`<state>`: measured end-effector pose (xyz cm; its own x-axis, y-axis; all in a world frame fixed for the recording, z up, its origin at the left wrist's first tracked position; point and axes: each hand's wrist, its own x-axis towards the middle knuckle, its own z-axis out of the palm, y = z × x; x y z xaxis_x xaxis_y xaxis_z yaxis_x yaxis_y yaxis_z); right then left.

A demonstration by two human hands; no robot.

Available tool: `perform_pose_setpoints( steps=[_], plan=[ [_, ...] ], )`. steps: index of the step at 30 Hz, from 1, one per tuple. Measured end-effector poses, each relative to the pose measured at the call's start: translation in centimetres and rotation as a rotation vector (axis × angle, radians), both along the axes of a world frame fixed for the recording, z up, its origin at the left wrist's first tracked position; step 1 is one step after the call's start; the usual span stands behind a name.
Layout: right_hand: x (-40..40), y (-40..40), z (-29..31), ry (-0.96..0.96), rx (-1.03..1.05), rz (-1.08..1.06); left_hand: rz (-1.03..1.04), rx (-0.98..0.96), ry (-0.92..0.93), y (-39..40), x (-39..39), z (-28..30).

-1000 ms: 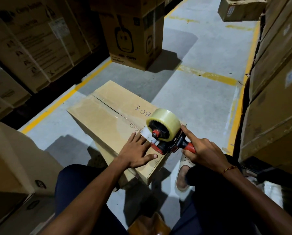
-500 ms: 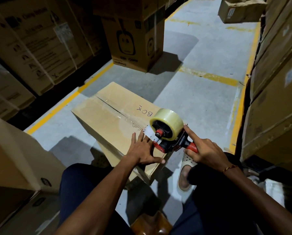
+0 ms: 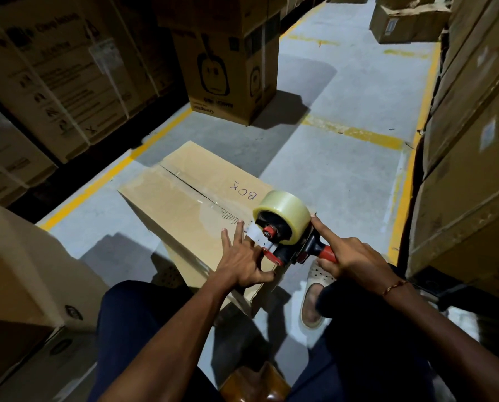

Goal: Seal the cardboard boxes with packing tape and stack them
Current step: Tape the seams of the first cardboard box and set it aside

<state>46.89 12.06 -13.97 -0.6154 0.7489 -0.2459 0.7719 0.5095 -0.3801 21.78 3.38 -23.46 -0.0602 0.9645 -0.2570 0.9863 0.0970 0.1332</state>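
A flat cardboard box (image 3: 181, 195) marked "BOX" lies on the grey floor in front of my knees, its centre seam running away from me. A red-and-black tape dispenser (image 3: 283, 224) with a clear tape roll sits at the box's near end. My right hand (image 3: 349, 256) grips its red handle, index finger stretched along the frame. My left hand (image 3: 242, 262) rests flat on the box's near edge, fingers spread, touching the loose tape end beside the dispenser.
Tall stacks of cartons stand at left (image 3: 54, 76) and right (image 3: 474, 158). A printed carton (image 3: 225, 68) stands ahead on the floor, another (image 3: 407, 18) far back. A plain box (image 3: 25, 271) sits at my left. Yellow floor lines (image 3: 352, 132) mark the aisle.
My left hand slid slightly toward the dispenser and its fingers now lie on the tape end. The dispenser and my right hand stayed almost still.
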Motion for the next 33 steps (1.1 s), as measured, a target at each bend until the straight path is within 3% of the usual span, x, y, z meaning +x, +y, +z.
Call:
perform_pose_setpoints(
  steps=[9, 19, 33],
  plan=[
    [0.5, -1.2, -0.7, 0.024, 0.043, -0.005, -0.061, 0.024, 0.075, 0.0, -0.8, -0.5],
    [-7.2, -1.8, -0.5, 0.091, 0.036, -0.029, 0.002, -0.107, 0.253, 1.4, -7.9, 2.0],
    [-7.9, -2.7, 1.5, 0.000, 0.002, -0.037, 0.030, -0.172, 0.178, 1.2, -7.6, 3.4]
  ],
)
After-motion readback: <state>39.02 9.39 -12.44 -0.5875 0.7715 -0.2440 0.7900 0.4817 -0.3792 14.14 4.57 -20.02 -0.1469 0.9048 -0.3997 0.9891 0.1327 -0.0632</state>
